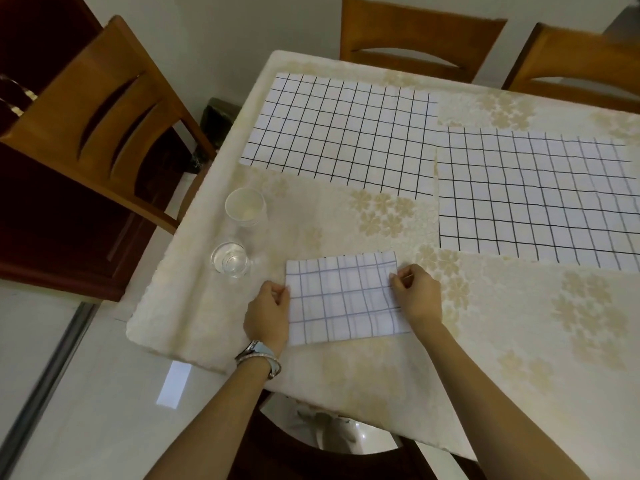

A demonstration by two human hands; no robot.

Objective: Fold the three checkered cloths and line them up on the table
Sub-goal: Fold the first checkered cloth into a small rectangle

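A folded white cloth with a dark grid (346, 299) lies near the table's front edge. My left hand (268, 315) pinches its left edge and my right hand (417, 294) pinches its right edge. Two more checkered cloths lie flat and unfolded further back: one (339, 133) at the far left, the other (540, 199) at the right, running out of the frame.
The table carries a cream floral tablecloth (485, 341). Two clear glasses stand left of the folded cloth, one (230, 259) near my left hand and one (246, 206) behind it. Wooden chairs stand at the left (104, 109) and the far side (419, 36).
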